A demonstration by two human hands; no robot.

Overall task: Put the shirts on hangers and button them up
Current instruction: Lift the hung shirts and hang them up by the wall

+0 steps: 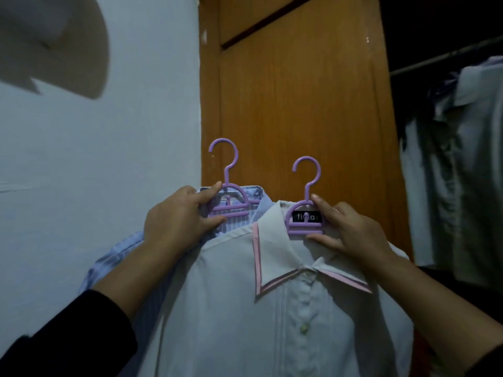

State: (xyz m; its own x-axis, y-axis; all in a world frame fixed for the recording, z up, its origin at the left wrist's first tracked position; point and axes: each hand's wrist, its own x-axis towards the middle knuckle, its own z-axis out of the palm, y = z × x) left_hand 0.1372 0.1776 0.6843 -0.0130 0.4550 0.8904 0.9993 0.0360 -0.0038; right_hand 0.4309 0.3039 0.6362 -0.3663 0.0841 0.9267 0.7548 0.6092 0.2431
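Two shirts hang on purple plastic hangers held up in front of me. The white shirt (pixel 245 308) with a pink-trimmed collar is in front, its placket buttoned, on the right hanger (pixel 306 186). Behind it on the left is a blue striped shirt (pixel 122 257) on the left hanger (pixel 227 183). My left hand (pixel 177 216) pinches the neck of the left hanger between thumb and fingers. My right hand (pixel 343 227) pinches the neck of the right hanger the same way. Both hooks point up, free of any rail.
A wooden wardrobe door (pixel 299 91) stands straight ahead, a pale wall (pixel 109 159) to its left. At the right, a dark open closet holds a rail (pixel 446 55) with several pale shirts (pixel 462 159) hanging on it.
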